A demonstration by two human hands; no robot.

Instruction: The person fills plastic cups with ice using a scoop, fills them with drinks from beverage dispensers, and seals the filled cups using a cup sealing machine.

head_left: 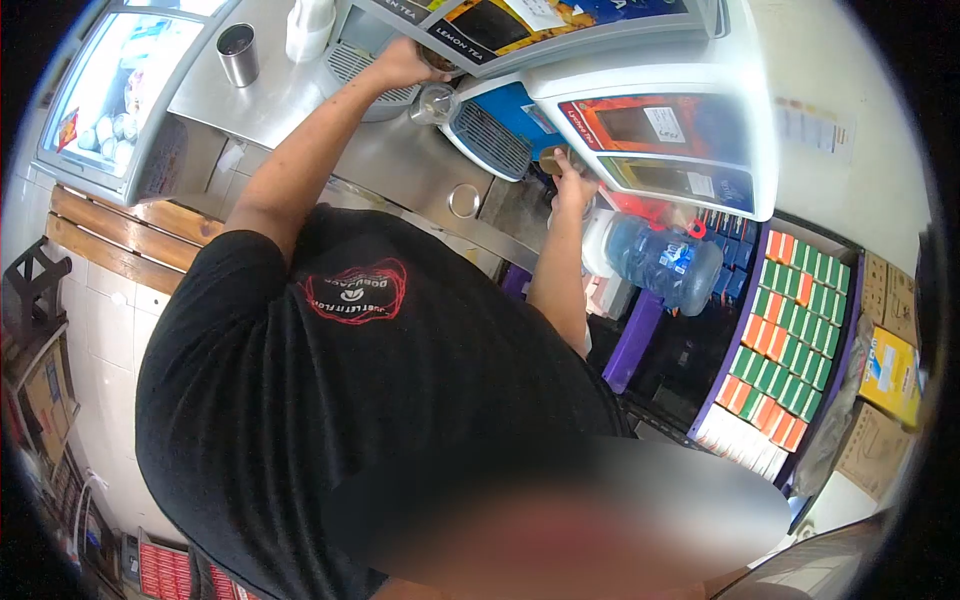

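My left hand (403, 66) reaches under the drink dispenser (600, 45) marked Lemon Tea. Its fingers curl at a dark brownish thing there, mostly hidden by the machine's edge. Just below that hand is a clear, round cup-like container (434, 104), beside a grey slatted drip tray (490, 138) on a blue-and-white base. Lower right, near the Lychee Tea panel (600, 122), my right hand (571, 184) has its fingers closed on a small brown object (550, 160); what kind it is, I cannot tell.
A steel tumbler (238, 58) and a white container (310, 30) stand on the metal counter (290, 100). A round ring or lid (464, 201) lies near its edge. Right of my right arm lies a blue water jug (665, 258), with rows of boxes (790, 320) beyond. A lit display case (110, 100) stands left.
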